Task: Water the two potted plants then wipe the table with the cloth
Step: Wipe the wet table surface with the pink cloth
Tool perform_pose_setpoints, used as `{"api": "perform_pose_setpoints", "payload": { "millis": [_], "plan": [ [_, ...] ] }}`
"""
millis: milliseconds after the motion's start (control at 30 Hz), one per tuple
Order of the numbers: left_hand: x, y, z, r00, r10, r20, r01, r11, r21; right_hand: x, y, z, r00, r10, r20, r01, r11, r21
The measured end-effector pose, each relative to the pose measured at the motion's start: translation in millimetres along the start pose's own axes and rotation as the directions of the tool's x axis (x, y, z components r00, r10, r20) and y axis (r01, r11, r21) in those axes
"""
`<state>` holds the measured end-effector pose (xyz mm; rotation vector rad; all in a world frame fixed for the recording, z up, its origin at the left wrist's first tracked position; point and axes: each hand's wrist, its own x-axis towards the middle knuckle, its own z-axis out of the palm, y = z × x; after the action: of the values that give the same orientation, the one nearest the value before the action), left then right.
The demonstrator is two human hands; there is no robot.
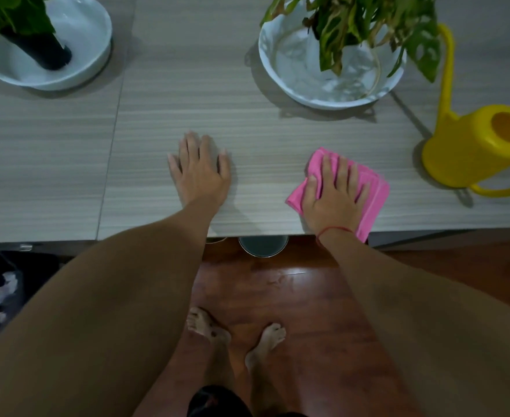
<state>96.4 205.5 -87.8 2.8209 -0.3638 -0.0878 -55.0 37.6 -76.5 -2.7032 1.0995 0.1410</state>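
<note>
On the table near its front edge: we see both hands lying flat on the pale wood-grain table (157, 115), well apart from each other.
Right hand: our right hand (335, 194) presses palm-down on the pink cloth (374, 191), fingers (342, 173) spread and laid flat over it, not curled around it.
Cloth: it is folded, lying under the right fingers, with pink showing past the fingertips, to the right of the little finger and beside the thumb; one corner hangs at the table edge by the wrist.
Left hand: our left hand (201, 170) rests bare on the table, fingers loose and splayed, holding nothing.
Right plant: beyond the right fingertips stands a leafy plant (365, 22) with holed, partly yellowed leaves, set in a white bowl (280, 70).
Left plant: far beyond and left of the left fingertips, a green plant in a dark pot (40, 49) stands in a second white bowl (88, 31).
Watering can: the yellow watering can (470, 149) stands upright to the right of the right fingers, apart from the cloth, its long spout rising beside the right bowl.
Wrist: a thin red string (335, 230) circles the right wrist.
Below the table: bare feet (235, 335) on a reddish wooden floor (323, 326).
</note>
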Motion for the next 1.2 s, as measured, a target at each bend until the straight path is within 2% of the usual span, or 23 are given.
{"api": "perform_pose_setpoints", "payload": {
  "millis": [133,200,333,467,567,667,733,833,967,1033,1100,1200],
  "plan": [
    [-0.9,-0.8,4.0,1.0,0.009,-0.007,-0.009,1.0,-0.015,26.6,-6.3,-0.2,0.993,0.115,-0.027,-0.115,0.993,-0.009],
    [-0.5,0.2,4.4,1.0,0.005,-0.026,-0.005,1.0,-0.012,36.8,-15.4,-0.2,0.994,0.103,-0.023,-0.103,0.994,-0.03],
    [1.6,-0.1,3.5,1.0,0.004,-0.018,-0.004,1.0,-0.015,38.1,-48.8,4.2,0.998,-0.063,0.016,0.064,0.996,-0.058],
    [0.1,-1.3,2.9,1.0,0.013,-0.015,-0.014,0.999,-0.035,8.4,-85.5,14.9,0.957,-0.284,0.061,0.286,0.958,-0.015],
    [-1.0,-1.9,0.4,1.0,0.016,-0.011,-0.016,0.999,-0.046,-6.0,-71.4,13.6,0.918,-0.388,0.08,0.39,0.921,-0.006],
    [-2.9,-2.6,-1.7,1.0,0.007,0.005,-0.007,0.999,-0.04,-7.2,-29.7,9.1,0.894,-0.439,0.084,0.445,0.893,-0.073],
    [-3.5,-2.5,-2.5,1.0,0.013,0.009,-0.012,0.999,-0.029,-4.5,-2.9,4.1,0.908,-0.411,0.075,0.417,0.903,-0.102],
    [-3.4,-3.6,-2.4,1.0,0.017,0.007,-0.017,1.0,-0.024,7.7,11.4,-4.2,0.959,-0.28,0.049,0.284,0.956,-0.075],
    [-1.2,-3.0,3.0,0.999,0.018,-0.031,-0.019,1.0,-0.017,28.8,-13.7,-4.5,0.998,-0.067,0.013,0.068,0.995,-0.071],
    [1.1,-2.2,5.0,0.999,0.008,-0.038,-0.009,1.0,-0.025,36.5,-35.1,-1.8,1.0,-0.008,0.007,0.008,0.999,-0.042],
    [2.3,-1.8,5.1,0.999,0.004,-0.045,-0.005,0.999,-0.032,40.4,-60.0,1.9,1.0,-0.022,0.017,0.022,0.999,-0.025],
    [3.1,-1.6,4.6,0.999,0.015,-0.042,-0.016,0.999,-0.03,35.5,-88.4,7.7,0.988,-0.148,0.043,0.149,0.989,-0.015]
  ]
}}
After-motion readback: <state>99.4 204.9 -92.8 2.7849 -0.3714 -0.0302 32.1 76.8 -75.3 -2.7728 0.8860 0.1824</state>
